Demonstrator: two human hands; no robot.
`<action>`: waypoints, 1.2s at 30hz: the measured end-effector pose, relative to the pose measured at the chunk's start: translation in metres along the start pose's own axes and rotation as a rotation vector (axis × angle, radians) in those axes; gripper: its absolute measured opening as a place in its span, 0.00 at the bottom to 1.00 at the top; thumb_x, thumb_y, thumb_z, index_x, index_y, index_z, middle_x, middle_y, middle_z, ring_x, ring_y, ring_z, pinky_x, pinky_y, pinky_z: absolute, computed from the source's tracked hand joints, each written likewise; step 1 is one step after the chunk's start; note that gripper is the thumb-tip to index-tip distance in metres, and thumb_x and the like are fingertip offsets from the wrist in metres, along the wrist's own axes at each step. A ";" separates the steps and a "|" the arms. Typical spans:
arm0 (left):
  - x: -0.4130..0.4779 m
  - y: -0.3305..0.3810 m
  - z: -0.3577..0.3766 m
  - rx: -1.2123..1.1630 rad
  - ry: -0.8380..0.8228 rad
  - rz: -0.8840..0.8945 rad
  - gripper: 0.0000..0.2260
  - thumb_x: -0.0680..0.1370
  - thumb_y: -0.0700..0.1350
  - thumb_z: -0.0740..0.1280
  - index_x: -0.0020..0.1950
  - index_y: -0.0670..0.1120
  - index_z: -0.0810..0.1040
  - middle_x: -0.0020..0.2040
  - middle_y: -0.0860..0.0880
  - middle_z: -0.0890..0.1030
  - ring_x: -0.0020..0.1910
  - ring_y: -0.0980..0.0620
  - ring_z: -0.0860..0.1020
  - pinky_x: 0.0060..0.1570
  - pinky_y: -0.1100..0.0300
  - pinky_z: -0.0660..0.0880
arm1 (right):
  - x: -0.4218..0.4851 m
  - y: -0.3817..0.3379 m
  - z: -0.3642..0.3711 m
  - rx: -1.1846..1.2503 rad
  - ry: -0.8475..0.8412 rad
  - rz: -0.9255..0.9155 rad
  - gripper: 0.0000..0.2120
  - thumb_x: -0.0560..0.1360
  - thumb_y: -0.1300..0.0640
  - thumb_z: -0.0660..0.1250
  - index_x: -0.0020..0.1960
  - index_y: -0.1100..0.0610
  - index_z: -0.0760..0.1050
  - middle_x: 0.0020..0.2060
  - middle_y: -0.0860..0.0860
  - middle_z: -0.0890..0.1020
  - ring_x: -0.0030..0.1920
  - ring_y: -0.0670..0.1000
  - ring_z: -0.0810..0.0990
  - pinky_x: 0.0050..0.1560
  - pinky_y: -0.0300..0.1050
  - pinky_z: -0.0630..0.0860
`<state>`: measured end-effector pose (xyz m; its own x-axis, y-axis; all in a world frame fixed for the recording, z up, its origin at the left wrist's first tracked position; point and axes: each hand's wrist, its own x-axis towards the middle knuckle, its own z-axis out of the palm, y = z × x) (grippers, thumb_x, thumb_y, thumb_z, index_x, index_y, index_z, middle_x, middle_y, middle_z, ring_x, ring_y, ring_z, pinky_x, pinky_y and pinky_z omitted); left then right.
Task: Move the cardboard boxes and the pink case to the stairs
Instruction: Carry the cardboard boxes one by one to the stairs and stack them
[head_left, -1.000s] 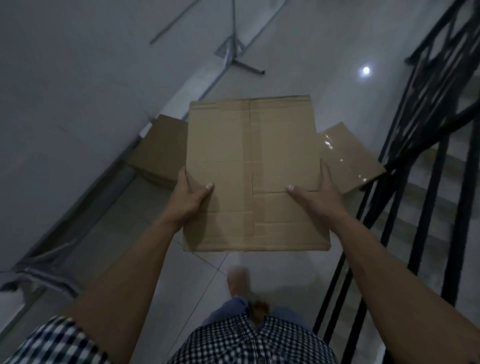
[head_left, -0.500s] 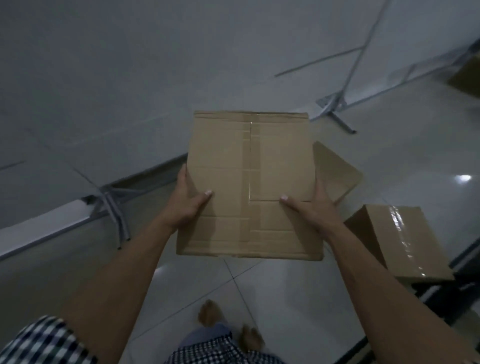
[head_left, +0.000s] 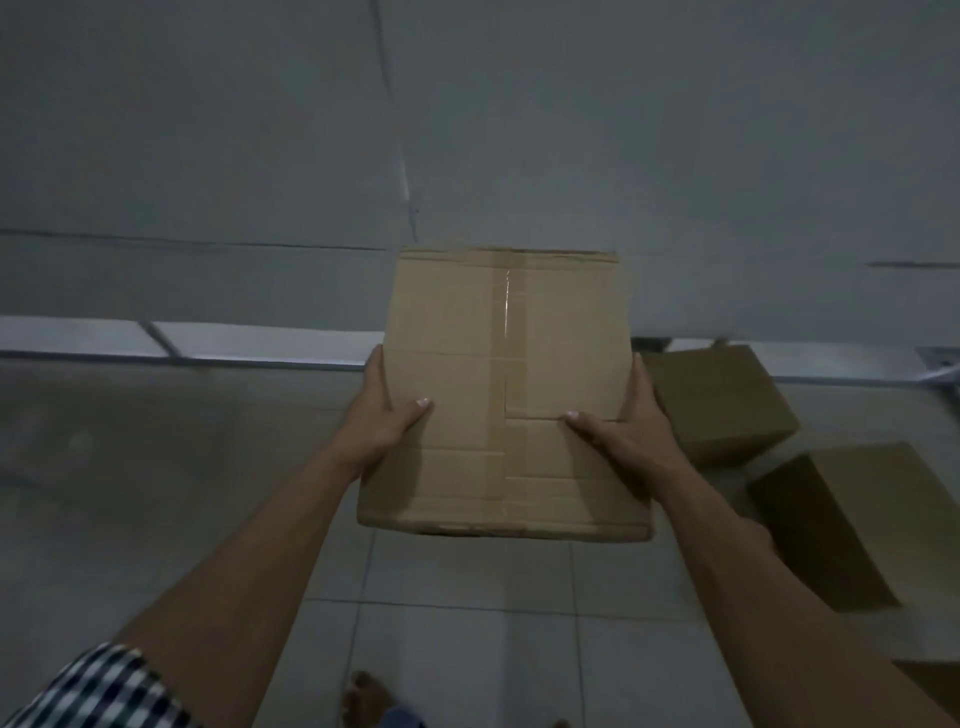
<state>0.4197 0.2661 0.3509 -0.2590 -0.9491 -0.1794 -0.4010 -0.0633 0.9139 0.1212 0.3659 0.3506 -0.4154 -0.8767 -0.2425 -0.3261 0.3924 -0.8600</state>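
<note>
I carry a taped brown cardboard box (head_left: 498, 364) in front of me, above the tiled floor. My left hand (head_left: 387, 415) grips its left side, thumb on top. My right hand (head_left: 621, 426) grips its right side the same way. Two more cardboard boxes rest on the floor to the right: one (head_left: 722, 405) by the wall, another (head_left: 841, 525) nearer me. The corner of a third (head_left: 935, 686) shows at the bottom right edge. No pink case and no stairs are in view.
A grey wall (head_left: 260, 156) rises straight ahead, with a pale skirting strip (head_left: 234, 338) along its foot. Light floor tiles (head_left: 467, 623) lie under the held box. My bare foot (head_left: 366, 696) shows at the bottom.
My view has turned left: the stair railing left the frame, the floor boxes slid to the right, and the wall now fills the scene. Both hands keep the same hold on the box.
</note>
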 end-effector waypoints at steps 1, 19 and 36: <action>0.000 -0.009 -0.024 -0.012 0.025 -0.020 0.39 0.76 0.45 0.72 0.79 0.53 0.51 0.70 0.51 0.72 0.66 0.50 0.74 0.68 0.44 0.70 | 0.005 -0.014 0.022 -0.012 -0.024 -0.002 0.56 0.67 0.46 0.80 0.81 0.43 0.45 0.76 0.53 0.65 0.72 0.59 0.68 0.69 0.54 0.66; -0.069 -0.142 -0.343 -0.061 0.580 -0.242 0.39 0.77 0.48 0.71 0.80 0.53 0.49 0.67 0.54 0.69 0.66 0.51 0.71 0.67 0.55 0.67 | 0.039 -0.212 0.376 -0.159 -0.539 -0.293 0.57 0.65 0.40 0.80 0.81 0.43 0.45 0.78 0.53 0.60 0.74 0.60 0.65 0.72 0.64 0.65; -0.070 -0.189 -0.442 -0.251 1.092 -0.410 0.39 0.78 0.48 0.71 0.80 0.55 0.49 0.68 0.55 0.69 0.66 0.52 0.71 0.69 0.54 0.66 | 0.109 -0.346 0.602 -0.269 -1.031 -0.611 0.55 0.67 0.41 0.79 0.81 0.45 0.46 0.76 0.51 0.65 0.70 0.58 0.70 0.68 0.57 0.70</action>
<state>0.9018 0.2083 0.3512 0.7812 -0.5974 -0.1811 -0.0649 -0.3662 0.9283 0.7002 -0.0332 0.3515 0.6931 -0.6985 -0.1782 -0.4468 -0.2222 -0.8666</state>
